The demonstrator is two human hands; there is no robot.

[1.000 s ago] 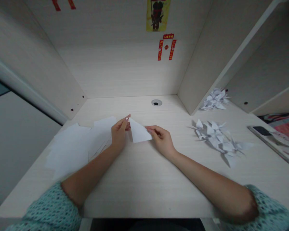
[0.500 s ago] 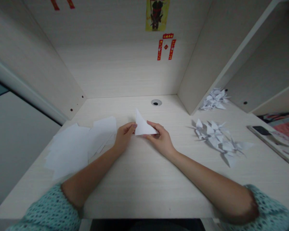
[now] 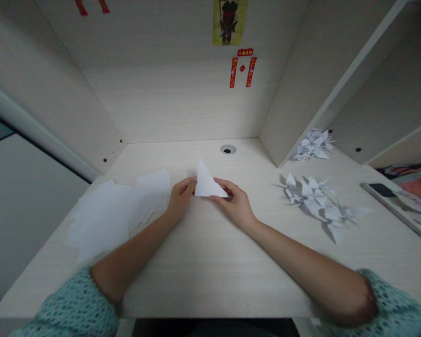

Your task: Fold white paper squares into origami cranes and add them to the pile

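Observation:
A small white sheet of paper (image 3: 207, 184), folded to a triangle, is held between both hands just above the desk, its point toward the back wall. My left hand (image 3: 181, 196) pinches its left edge between thumb and fingers. On the other side, my right hand (image 3: 235, 200) grips the right corner, thumb below and fingers along the slanted edge. Part of the paper's right corner is hidden by those fingers. Left of my left hand lies a spread of loose white paper sheets (image 3: 103, 217). To the right of my right hand sits a cluster of folded paper cranes (image 3: 314, 196).
Another heap of folded white paper (image 3: 314, 144) lies farther back beside the upright partition (image 3: 294, 93). A phone (image 3: 396, 206) rests at the right, near some red cloth (image 3: 419, 181). A round cable hole (image 3: 228, 150) is set in the desk (image 3: 210, 267) near the back wall.
The folded paper has shifted slightly left and its face has turned a little between the fingers. Both hands have barely moved and keep their hold.

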